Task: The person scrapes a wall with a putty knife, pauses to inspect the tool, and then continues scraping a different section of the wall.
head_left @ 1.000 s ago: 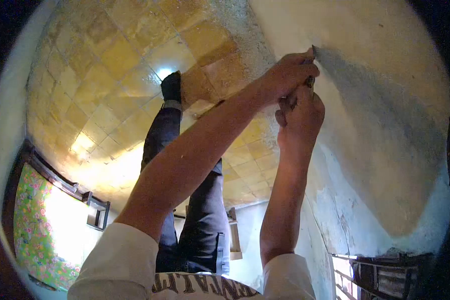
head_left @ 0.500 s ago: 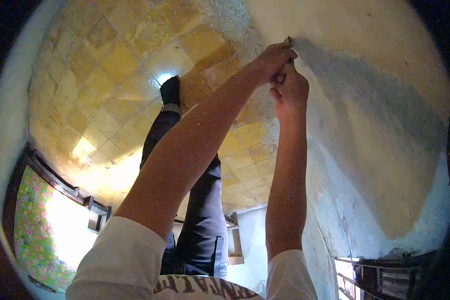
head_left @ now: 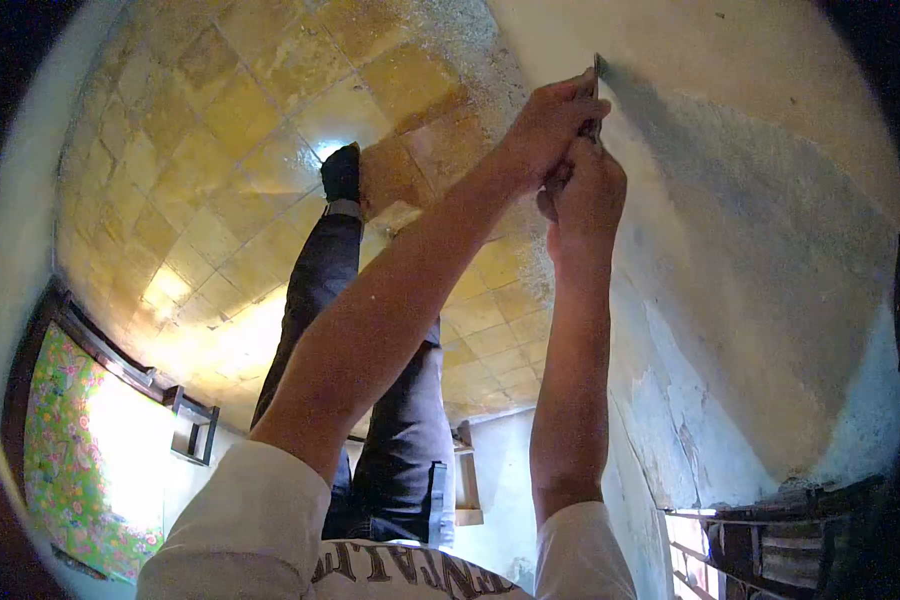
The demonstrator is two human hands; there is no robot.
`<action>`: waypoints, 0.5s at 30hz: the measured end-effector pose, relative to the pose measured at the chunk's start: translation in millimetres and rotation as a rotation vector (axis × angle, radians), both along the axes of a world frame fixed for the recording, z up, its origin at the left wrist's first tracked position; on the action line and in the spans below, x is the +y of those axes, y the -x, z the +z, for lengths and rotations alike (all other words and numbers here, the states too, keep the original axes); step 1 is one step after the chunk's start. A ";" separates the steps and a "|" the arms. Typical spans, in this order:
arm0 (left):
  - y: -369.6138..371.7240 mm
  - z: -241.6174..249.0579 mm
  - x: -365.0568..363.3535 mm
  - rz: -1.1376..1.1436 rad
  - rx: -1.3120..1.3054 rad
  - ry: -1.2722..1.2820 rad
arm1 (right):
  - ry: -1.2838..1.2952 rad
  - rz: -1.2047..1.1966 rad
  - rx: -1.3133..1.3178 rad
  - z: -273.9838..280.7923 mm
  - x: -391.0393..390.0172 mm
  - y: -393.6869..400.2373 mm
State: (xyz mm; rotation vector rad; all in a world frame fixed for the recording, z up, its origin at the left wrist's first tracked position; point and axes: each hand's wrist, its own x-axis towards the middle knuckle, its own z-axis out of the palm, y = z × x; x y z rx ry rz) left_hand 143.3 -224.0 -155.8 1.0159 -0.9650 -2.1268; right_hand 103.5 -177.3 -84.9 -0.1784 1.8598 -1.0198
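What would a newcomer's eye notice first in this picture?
Above and right of centre, the left hand and right hand grip a thin tool by the wall. Yellow floor tiles fill the upper left; a floral curtain stands out lower left.

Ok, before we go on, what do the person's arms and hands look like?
The left hand and right hand are bare, without gloves, as are the forearms. The sleeves are short and white, on a white shirt with dark lettering. No watch shows.
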 end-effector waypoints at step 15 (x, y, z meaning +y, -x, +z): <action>-6.2 -47.6 -43.7 -0.208 -0.066 0.400 | -0.015 0.186 0.280 -19.4 -34.1 -7.8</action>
